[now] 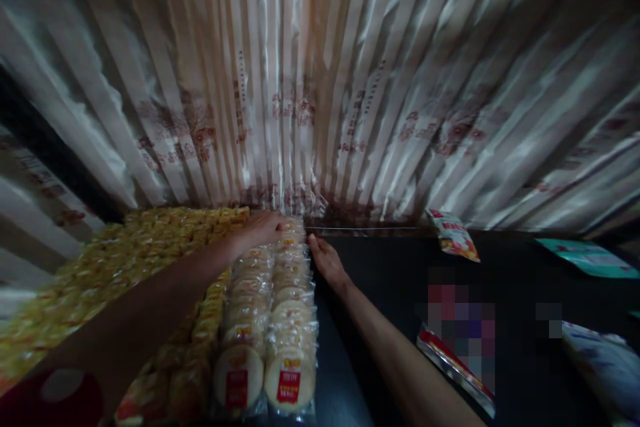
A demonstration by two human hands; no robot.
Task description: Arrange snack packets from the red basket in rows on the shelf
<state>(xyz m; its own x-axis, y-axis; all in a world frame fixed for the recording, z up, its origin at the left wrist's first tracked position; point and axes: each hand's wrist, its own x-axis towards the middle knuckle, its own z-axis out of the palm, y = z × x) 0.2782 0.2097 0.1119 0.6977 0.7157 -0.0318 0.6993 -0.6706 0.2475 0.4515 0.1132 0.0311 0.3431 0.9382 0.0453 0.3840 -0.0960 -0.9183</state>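
Two rows of round, pale flatbreads (pixel 289 377) in clear wrappers with red labels run away from me, standing on edge and overlapping. My left hand (pixel 265 225) reaches over the far end of these rows, against the wrapped pieces there. Its fingers are dim and partly hidden, so whether it grips a packet is unclear. Just right of the far end, my right hand (pixel 327 260) lies along the side of the outer row, fingers stretched forward and nothing visible in it. Many small yellow-wrapped packets (pixel 150 247) fill the area left of the rows, partly covered by my left forearm.
A dark table top (pixel 380 267) carries the goods. On the right lie a red and white snack bag (pixel 454 235), a teal packet (pixel 587 257), a red and silver packet (pixel 455 370) and a bluish-white bag (pixel 603 360). Pleated, printed sheeting (pixel 320 80) rises behind the table.
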